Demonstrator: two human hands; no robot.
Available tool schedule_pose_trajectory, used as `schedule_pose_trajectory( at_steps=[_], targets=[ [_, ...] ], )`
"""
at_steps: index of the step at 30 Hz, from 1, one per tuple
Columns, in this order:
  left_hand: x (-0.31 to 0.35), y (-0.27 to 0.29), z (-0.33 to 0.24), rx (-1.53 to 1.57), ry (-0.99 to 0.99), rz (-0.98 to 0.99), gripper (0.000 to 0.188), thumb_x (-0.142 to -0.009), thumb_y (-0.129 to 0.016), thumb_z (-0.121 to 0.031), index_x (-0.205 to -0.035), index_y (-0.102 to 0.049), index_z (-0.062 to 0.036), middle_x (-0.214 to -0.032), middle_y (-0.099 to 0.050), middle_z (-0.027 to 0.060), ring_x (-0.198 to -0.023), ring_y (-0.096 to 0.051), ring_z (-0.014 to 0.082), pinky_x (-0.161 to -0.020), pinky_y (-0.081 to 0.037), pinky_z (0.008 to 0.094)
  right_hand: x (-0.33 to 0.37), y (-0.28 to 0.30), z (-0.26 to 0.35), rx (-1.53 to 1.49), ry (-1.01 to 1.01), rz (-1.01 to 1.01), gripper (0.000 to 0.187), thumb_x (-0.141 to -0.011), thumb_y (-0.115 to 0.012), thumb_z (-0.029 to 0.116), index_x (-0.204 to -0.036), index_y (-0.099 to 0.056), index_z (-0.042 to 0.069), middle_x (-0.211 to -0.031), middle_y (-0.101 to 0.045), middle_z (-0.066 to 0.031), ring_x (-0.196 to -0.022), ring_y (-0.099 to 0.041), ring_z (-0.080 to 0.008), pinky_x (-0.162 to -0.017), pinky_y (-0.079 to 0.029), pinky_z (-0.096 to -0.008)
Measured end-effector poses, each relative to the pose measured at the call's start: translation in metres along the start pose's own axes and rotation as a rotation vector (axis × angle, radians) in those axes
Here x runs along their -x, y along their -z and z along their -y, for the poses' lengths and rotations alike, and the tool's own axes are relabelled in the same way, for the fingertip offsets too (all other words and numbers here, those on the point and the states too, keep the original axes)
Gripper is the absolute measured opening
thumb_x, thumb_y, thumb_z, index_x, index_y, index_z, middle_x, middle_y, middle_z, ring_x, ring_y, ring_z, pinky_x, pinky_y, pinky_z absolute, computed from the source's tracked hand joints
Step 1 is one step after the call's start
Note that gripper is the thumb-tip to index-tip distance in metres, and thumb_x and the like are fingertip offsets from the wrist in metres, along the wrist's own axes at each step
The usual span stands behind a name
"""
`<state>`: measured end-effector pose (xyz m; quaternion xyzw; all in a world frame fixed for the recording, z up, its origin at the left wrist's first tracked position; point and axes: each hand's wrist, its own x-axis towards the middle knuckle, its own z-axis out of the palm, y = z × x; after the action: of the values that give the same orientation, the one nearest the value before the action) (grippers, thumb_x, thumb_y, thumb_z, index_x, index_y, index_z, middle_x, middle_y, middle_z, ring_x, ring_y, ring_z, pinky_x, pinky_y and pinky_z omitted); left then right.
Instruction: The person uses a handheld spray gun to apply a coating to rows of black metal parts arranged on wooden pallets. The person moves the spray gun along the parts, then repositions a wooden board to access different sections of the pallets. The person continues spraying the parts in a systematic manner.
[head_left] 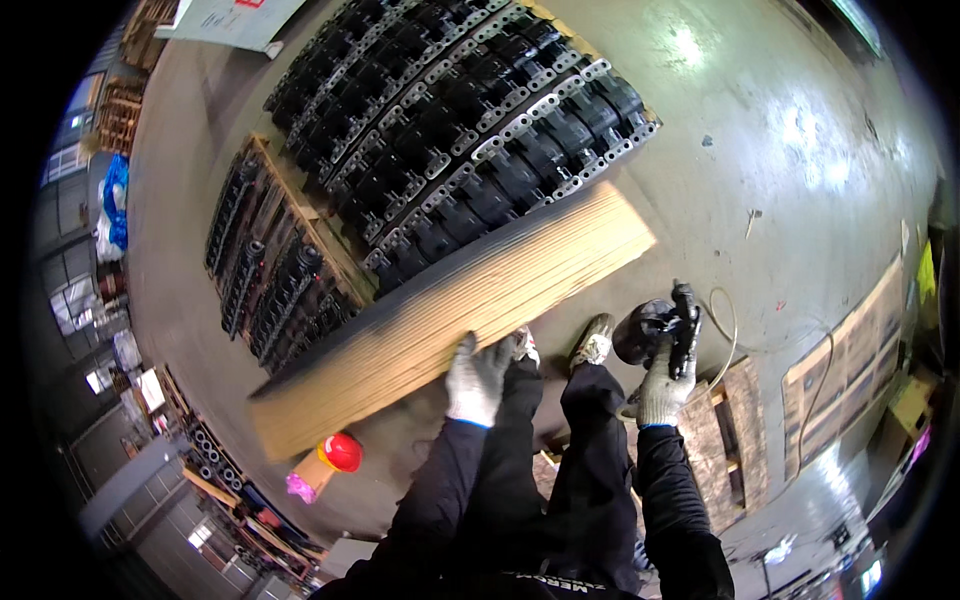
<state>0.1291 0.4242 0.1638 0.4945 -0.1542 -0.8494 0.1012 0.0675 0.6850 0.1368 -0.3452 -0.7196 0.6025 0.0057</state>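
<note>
My left hand (pixel 477 382), in a pale knit glove, lies with its fingers spread against the near edge of a long tan wooden board (pixel 400 355). Lines run along the board's length, and its far side is dark. My right hand (pixel 664 396), also gloved, is closed round a black air tool (pixel 668 328) with a round drum, which looks like a nail gun. A thin pale hose (pixel 735 335) curves across the floor beside it. Just past the board stand rows of black, ribbed metal castings (pixel 480 120) with holed silver flanges.
A second pallet of dark castings (pixel 270 260) stands to the left. A red hard hat (pixel 341 452) sits near the board's left end. Wooden pallets lie by my right arm (pixel 715 440) and at the far right (pixel 845 360). A grey case (pixel 235 20) stands at the upper left.
</note>
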Motion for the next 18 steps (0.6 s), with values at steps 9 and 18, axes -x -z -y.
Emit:
schedule_pose_trajectory(
  at_steps=[9,18],
  targets=[
    [0.002,-0.039,0.124,0.15,0.243,0.023,0.028,-0.097,-0.059,-0.024,-0.12,-0.053,-0.0095,-0.122,-0.055,0.0052,-0.111,-0.056,0.0205,-0.095,-0.053,0.0352,-0.071,-0.009,-0.035,-0.214,-0.278,0.036,0.049,-0.094,-0.056,0.053,-0.119,-0.056,0.011,-0.093,-0.066,-0.0042,-0.081,-0.061,-0.0144,-0.061,-0.046,-0.0274],
    [-0.006,-0.012,0.176,0.136,0.4,-0.101,0.035,-0.093,-0.066,-0.023,-0.122,-0.051,-0.0097,-0.123,-0.056,0.007,-0.116,-0.054,0.0255,-0.102,-0.047,0.0408,-0.075,-0.038,-0.019,-0.235,-0.6,0.115,0.056,-0.093,-0.063,0.044,-0.13,-0.054,0.004,-0.123,-0.06,-0.0121,-0.112,-0.056,-0.0257,-0.099,-0.043,-0.0393]
  ],
)
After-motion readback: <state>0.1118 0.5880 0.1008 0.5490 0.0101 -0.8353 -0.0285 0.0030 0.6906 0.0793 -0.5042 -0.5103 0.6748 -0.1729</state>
